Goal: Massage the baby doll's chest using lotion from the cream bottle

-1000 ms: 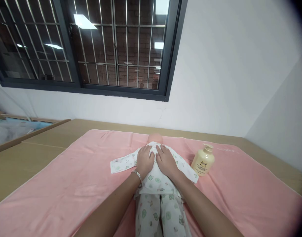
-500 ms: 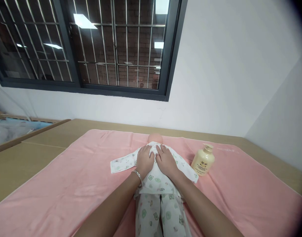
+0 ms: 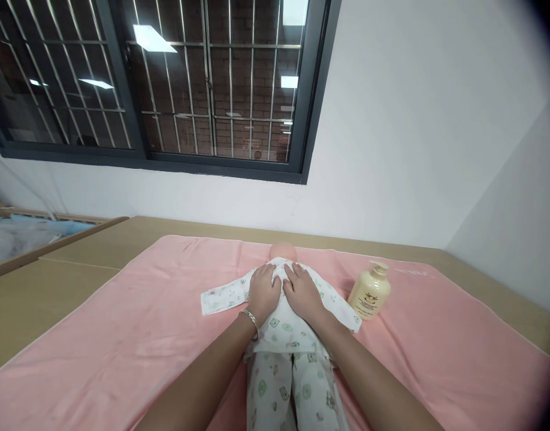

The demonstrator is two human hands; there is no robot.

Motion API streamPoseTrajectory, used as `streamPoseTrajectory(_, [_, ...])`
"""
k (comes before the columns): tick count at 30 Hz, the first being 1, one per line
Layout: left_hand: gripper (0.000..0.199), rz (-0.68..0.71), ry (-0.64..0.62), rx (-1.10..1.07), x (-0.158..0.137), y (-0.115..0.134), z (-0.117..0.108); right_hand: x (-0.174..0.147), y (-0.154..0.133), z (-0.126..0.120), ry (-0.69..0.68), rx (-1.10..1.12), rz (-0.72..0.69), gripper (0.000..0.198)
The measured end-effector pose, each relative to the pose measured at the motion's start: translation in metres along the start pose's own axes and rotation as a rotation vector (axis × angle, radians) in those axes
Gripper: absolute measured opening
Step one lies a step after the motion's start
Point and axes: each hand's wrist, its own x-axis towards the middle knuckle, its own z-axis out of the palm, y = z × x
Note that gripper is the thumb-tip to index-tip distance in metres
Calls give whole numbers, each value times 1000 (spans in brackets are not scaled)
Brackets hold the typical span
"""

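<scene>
Left hand and right hand lie flat, fingers extended, on the white, green-printed, long-sleeved fabric top; apply light, even pressure bilaterally

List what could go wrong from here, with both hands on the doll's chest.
The bottle stands right by the end of the sleeve on the doll's right-hand side in view; a tug there might topple it. The bracelet on the wrist of the left hand lies close to the shirt and could snag it. The pink cloth is creased, so it may slip if pushed.
</scene>
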Motion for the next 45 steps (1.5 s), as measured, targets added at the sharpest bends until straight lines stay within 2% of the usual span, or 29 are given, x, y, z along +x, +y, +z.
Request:
streamPoseTrajectory(22, [38,10,0,13,0,-1,1,-1,-1,-1,1,6,8,50])
streamPoseTrajectory(31, [33,-25,4,100,-1,6,-5,-5,-9,-5,11,-42,143,54])
streamPoseTrajectory(38, [36,23,-69,123,3,2,-2,2,6,-2,-5,26,2,52])
streamPoseTrajectory(45, [40,122,-52,24,1,0,-3,5,8,-6,-16,33,-57,48])
